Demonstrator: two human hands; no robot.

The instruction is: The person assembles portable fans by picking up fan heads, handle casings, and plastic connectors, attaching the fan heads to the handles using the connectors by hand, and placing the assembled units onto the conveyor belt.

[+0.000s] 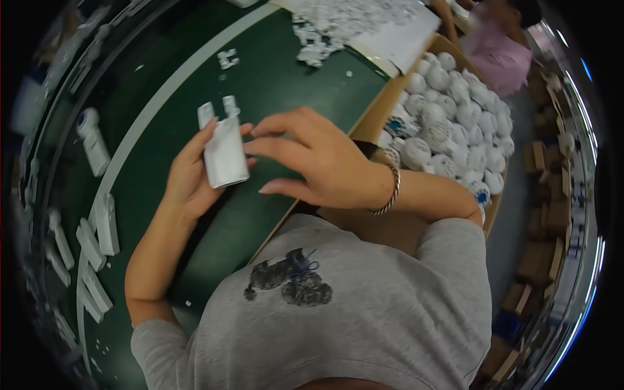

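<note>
My left hand (186, 172) is wrapped around a white rectangular plastic housing (225, 156) with two prongs sticking up at its far end. It holds the housing above the green work surface. My right hand (325, 159), with a bracelet at the wrist, hovers just to the right of the housing. Its fingers are apart and slightly curled, with nothing visible between them. Whether its fingertips touch the housing's edge I cannot tell. Beyond the housing, a few small white parts (228, 59) lie on the green surface.
A cardboard box (376, 114) full of round white parts (437, 135) stands at my right. A heap of small white pieces (354, 19) lies at the far side. Several long white housings (107, 224) rest along the left. A person in pink (497, 55) is at the far right.
</note>
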